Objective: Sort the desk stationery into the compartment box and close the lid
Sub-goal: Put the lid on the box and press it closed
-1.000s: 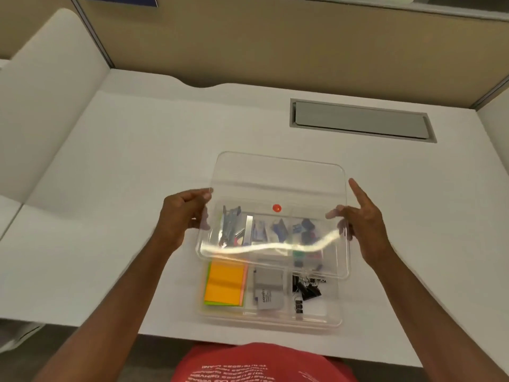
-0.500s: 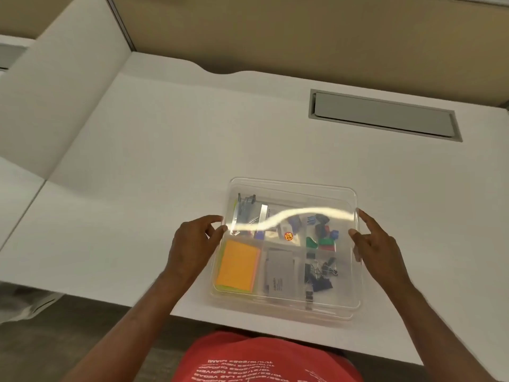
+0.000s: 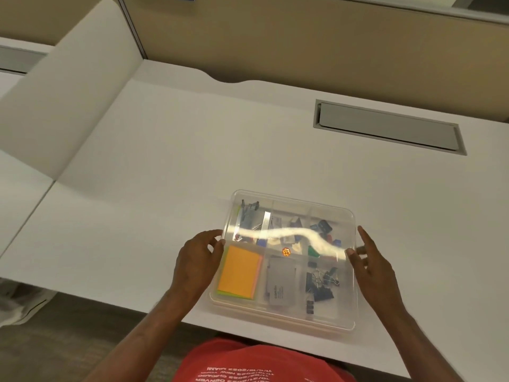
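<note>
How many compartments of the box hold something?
6: staple remover back-left, small items back-middle, clips back-right, sticky notes front-left, grey card box front-middle, binder clips front-right. Glare hides some contents.

Even overhead light; glare streak across clear lid (image 3: 289,235); slight blur, wide-angle edge bending.

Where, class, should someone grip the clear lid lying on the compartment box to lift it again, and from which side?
Grip the clear lid by its two side edges, one hand from each side, as the left hand and right hand sit now. It is wide, flat and thin, and no handle shows on top, so opposed edges should keep it level.
</note>
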### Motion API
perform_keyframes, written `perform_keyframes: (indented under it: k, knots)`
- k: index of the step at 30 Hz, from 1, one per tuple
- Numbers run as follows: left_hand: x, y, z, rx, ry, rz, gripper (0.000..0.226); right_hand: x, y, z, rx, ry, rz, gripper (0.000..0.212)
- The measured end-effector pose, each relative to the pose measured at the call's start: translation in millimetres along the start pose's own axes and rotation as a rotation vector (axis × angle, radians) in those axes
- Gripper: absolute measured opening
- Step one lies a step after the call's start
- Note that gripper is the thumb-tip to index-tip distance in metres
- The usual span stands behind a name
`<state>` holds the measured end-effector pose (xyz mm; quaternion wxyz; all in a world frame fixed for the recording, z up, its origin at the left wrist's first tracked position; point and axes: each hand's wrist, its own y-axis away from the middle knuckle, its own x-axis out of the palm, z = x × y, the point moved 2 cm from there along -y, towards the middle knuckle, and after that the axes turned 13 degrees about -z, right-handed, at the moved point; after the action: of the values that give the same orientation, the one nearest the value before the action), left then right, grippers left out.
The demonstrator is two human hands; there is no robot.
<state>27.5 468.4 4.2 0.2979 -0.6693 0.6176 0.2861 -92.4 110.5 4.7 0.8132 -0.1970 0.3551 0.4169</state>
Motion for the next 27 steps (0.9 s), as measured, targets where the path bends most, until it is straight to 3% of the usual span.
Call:
perform_keyframes:
  k: [2, 6, 10, 13, 16, 27]
  knots:
    - [4, 7, -3, 0.083, 0.003, -0.014, 0.046, -1, -10, 5, -0.032, -0.018, -0.069, 0.06]
    - [23, 21, -34, 0.559, -0.124, -0.096, 0.059, 10, -44, 27, -0.258, 0.111, -0.108, 0.051]
    - [63, 44, -85, 0.879, -0.134, 0.14, 0.062, 32, -84, 49, -0.417, 0.246, -0.016, 0.033]
    - [89, 59, -103, 1.018, -0.262, 0.299, 0.073, 44, -104, 55, -0.36, 0.336, 0.188, 0.025]
    - [102, 65, -106, 1.057, -0.332, 0.361, 0.077, 49, -113, 52, -0.324, 0.356, 0.27, 0.022]
    - [117, 65, -99, 1.026, -0.296, 0.39, 0.08, 55, -113, 40, -0.339, 0.321, 0.125, 0.061]
